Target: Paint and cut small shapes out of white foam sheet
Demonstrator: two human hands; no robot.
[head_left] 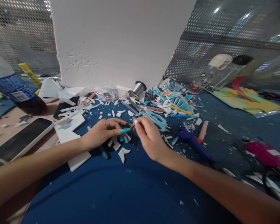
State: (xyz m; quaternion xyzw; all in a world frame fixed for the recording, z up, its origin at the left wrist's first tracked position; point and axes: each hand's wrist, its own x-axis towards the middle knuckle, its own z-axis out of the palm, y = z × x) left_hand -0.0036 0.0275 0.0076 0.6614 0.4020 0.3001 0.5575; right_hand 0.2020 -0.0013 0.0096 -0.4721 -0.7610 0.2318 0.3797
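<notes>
On the blue surface (130,189), the left hand (102,132) pinches a teal piece (124,131) between thumb and fingertips, just above scattered white scraps (122,153). The right hand (149,138) is closed in a pinch at the piece's tip; whatever it grips is too small to tell. A phone (21,140) lies to the left and a blue glue gun (192,141) to the right. Just beyond the hands lie light blue scissors (155,119), then a wire spool (137,89) in front of an upright white board (116,40).
</notes>
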